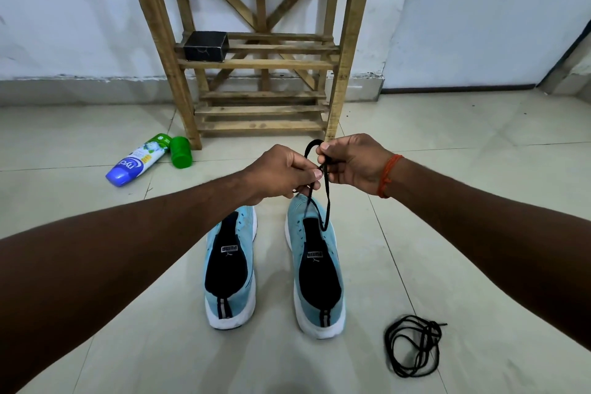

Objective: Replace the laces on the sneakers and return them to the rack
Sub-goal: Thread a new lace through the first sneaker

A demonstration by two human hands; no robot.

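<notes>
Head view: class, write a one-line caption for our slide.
Left hand and right hand pinch a black lace over one blue sneaker; a second lace lies coiled nearby.

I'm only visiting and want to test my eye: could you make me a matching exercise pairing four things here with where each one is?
Things:
1 black box
2 green cap
3 coiled lace
4 looped lace

Places:
A pinched between left hand and right hand
B on a rack shelf
C on the floor, right of the sneakers
D on the floor beside the bottle

Pairs: 1-B, 2-D, 3-C, 4-A
</notes>
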